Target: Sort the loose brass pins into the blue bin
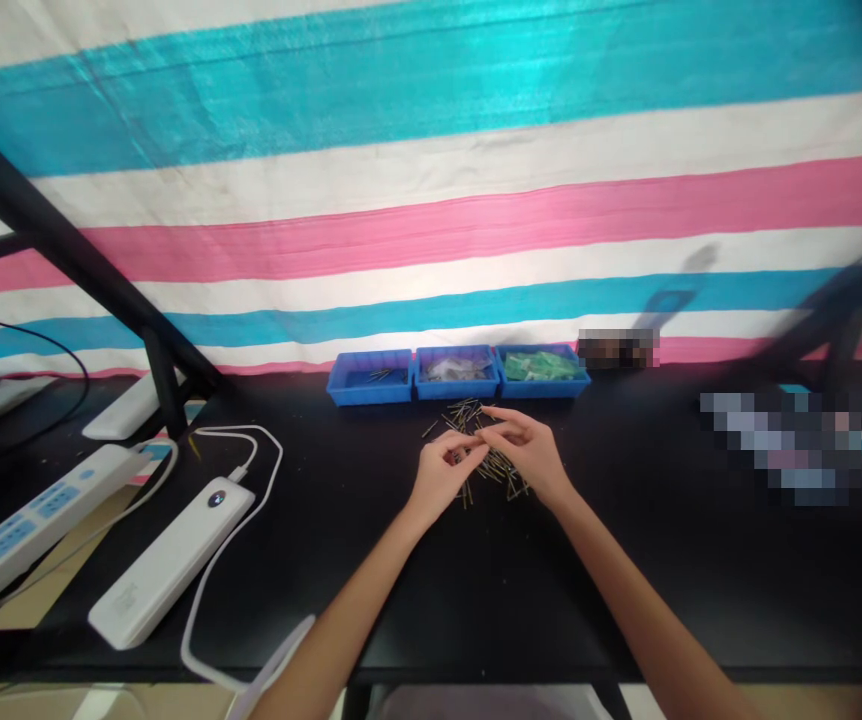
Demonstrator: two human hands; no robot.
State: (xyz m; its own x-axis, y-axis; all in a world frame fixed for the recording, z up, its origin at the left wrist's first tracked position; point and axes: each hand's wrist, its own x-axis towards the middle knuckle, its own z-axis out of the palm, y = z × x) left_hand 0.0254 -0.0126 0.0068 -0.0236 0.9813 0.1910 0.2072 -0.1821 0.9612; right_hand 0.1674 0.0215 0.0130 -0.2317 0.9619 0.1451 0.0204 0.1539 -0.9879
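Note:
Above a loose pile of thin, brass-coloured metal rods (pixel 497 464) on the black table, my two hands meet at the fingertips. My left hand (pixel 442 474) is closed in a pinch, thumb against fingers. Its tips touch or nearly touch those of my right hand (pixel 532 458), which is also pinched, with the index finger stretched further out. Whatever sits between the fingertips is too small to make out. Part of the pile is hidden beneath both hands. Just behind stand three blue trays; the left tray (pixel 369 394) holds a few similar thin rods.
The middle tray (pixel 458 389) contains clear plastic bags, the right tray (pixel 547 387) green ones. A white power bank (pixel 172 560) with a looping white cable (pixel 202 600) lies at left, beside a power strip (pixel 41 520). Black frame bars (pixel 86 260) rise before a striped sheet (pixel 431 215).

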